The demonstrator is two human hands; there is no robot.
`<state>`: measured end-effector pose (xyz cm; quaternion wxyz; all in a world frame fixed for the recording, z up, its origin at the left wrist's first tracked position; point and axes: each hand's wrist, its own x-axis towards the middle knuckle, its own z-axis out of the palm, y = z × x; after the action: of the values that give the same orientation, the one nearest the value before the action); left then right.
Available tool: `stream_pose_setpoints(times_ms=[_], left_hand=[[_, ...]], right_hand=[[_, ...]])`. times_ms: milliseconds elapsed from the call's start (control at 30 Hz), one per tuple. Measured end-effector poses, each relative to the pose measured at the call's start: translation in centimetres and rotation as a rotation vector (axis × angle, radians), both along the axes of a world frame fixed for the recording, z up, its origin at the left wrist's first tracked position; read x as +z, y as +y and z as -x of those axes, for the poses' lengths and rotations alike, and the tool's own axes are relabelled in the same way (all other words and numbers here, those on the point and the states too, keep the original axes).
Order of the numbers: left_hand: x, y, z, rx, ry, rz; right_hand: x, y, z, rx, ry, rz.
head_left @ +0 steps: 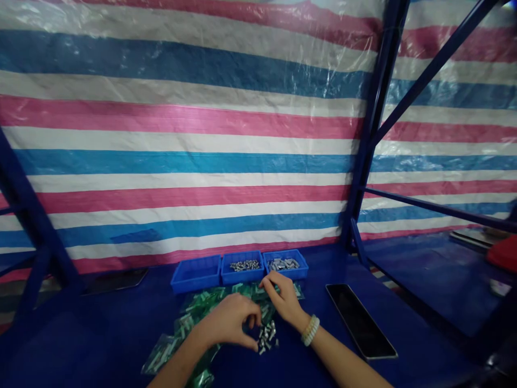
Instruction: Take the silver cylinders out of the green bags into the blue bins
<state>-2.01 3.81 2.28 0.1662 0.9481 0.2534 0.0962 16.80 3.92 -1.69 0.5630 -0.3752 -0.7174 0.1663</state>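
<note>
My left hand curves beside a small loose pile of metal screws, thumb and fingers apart, and nothing shows between them. Just in front of the blue boxes, my right hand, with a beaded bracelet at its wrist, hovers over green-tinted clear bags. Its thumb and forefinger come together at the tips; anything between them is too small to make out. More packed bags lie under and left of my left forearm.
Behind my hands stand three blue boxes: a left box with no parts visible, a middle box of small metal parts, and a right box of longer metal pieces. A phone lies right. Blue frame posts flank the table.
</note>
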Motion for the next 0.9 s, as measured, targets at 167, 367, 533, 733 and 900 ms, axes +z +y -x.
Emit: stream_pose_setpoints(times_ms=[167,367,533,733,900], left_hand=[[-1.1,-0.1,-0.4,-0.046,0.047,0.03],[-1.5,0.2,-0.1,0.021,-0.016,0.054],[-0.2,0.9,0.4,0.23,-0.218,0.066],[0.1,1.2,0.3,0.346,-0.601,0.336],[0.0,1.2,0.4,0.34,-0.683,0.481]], right_hand=[[0.0,-0.2,0.1,-0.008,-0.008,-0.007],[0.3,-0.3,0.0,-0.006,-0.016,-0.013],[0.7,-0.6,0.1,0.106,-0.046,0.015],[0.6,-0.9,0.5,0.248,-0.036,0.014],[1.1,-1.0,0.4,0.216,0.024,-0.008]])
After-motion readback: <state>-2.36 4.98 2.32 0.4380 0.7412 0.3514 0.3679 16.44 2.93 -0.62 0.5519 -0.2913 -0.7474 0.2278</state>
